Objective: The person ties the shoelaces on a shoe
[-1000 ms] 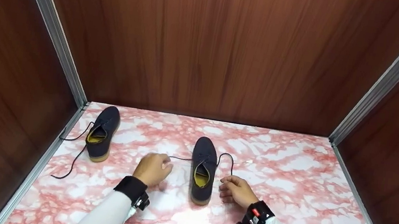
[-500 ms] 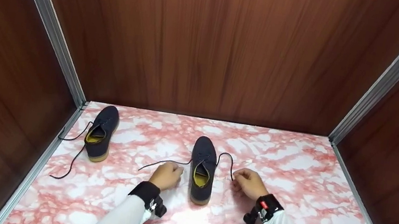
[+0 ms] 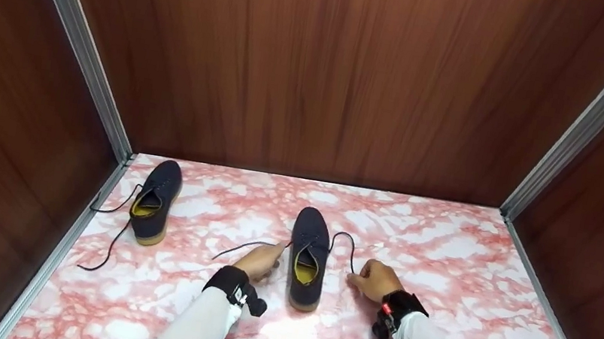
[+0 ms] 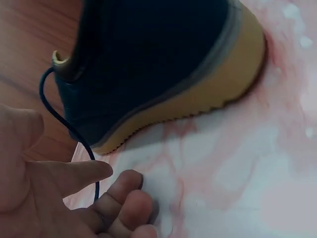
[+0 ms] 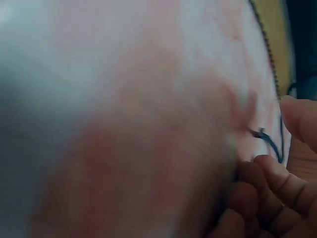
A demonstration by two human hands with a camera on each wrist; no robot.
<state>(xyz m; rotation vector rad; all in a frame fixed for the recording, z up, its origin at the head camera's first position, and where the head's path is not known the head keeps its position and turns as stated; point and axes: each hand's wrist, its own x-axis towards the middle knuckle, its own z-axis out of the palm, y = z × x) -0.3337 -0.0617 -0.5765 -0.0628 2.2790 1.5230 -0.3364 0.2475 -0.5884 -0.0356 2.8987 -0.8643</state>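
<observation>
A dark navy lace-up shoe [image 3: 308,224] stands upright between the hands, its toe pointing away and its yellow insole showing. Just left of it is the left hand [image 3: 261,261], index finger extended over the left shoelace [image 3: 232,249]. In the left wrist view that lace [image 4: 53,113] runs down from the shoe past the index finger; thumb and index finger are apart. To the right, the right hand [image 3: 378,281] is by the end of the right shoelace [image 3: 352,253]. The right wrist view shows the lace tip [image 5: 262,135] in a gap between thumb and index finger.
A matching shoe [image 3: 159,195] stands at the far left, its loose laces [image 3: 110,248] spread toward the left wall. Brown wood-look panels [image 3: 317,75] close off the back and both sides. The tabletop [image 3: 433,336] has a red and white marbled pattern.
The left hand has let its lace end drop onto the table and moved right, to beside the shoe. The right hand has shifted slightly right, near its lace end. Both shoes stay put.
</observation>
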